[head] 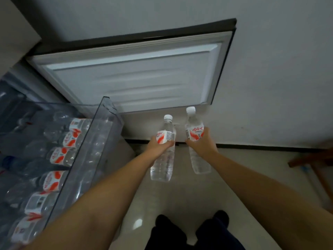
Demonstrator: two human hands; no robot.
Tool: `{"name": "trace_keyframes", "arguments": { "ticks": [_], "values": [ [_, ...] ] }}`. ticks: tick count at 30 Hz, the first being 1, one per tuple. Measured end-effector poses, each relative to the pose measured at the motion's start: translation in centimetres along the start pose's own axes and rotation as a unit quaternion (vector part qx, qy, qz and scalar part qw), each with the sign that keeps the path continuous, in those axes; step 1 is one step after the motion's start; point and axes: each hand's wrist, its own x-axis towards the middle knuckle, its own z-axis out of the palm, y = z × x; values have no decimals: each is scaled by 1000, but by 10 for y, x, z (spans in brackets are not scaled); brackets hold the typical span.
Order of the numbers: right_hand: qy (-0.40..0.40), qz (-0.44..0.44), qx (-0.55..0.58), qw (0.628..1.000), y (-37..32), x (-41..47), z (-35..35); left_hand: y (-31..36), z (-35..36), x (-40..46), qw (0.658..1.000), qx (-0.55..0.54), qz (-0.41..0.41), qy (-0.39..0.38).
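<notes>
**Gripping the left bottle (162,166) and the right bottle (200,163) at the label band**

The left bottle is clasped by the left hand (159,146), whose fingers are curled round the red-and-white label. The right bottle is clasped in the same way by the right hand (204,143). Both bottles are held out in front of the body, above the pale floor (180,195). Their white caps are pointed towards the open fridge door (137,78). They are near each other but not touching. The clear drawer (110,112) is seen just to the left, pulled out and packed with stored bottles (68,139) lying on their sides.

Both held bottles appear to be sealed and filled with water, so each is judged fairly heavy for its slim shape. The thin clear plastic can be expected to give under a hard squeeze, and its smooth surface may be slippery. Whether any moisture lies on it cannot be told.

The label band is judged the best place to take hold, since the paper offers more friction than the bare plastic and the weight below it hangs steadily. Breakage is not much to be feared, but a dropped bottle would probably dent and roll. If the bottles are meant for the drawer, each would have to be turned on its side. Room for them there cannot be made out.
</notes>
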Motion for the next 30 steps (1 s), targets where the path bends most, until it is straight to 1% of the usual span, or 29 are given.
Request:
{"name": "trace_keyframes", "arguments": {
  "ticks": [6,9,14,18,21,27,30],
  "values": [
    [41,30,8,999,47,26,-85,42,84,9,997,63,23,-23],
    [69,45,11,997,68,42,-140,70,139,14,995,77,43,-43],
    [130,80,21,988,105,58,-231,119,235,21,989,106,76,-74],
    [196,130,57,970,139,58,-298,156,311,23,976,149,112,-116],
    [246,162,90,951,162,55,-338,181,361,29,957,195,148,-156],
    [353,207,126,904,212,48,-419,235,481,33,905,258,205,-269],
    [428,225,148,863,230,48,-464,267,550,28,864,286,249,-333]
  ]
}}
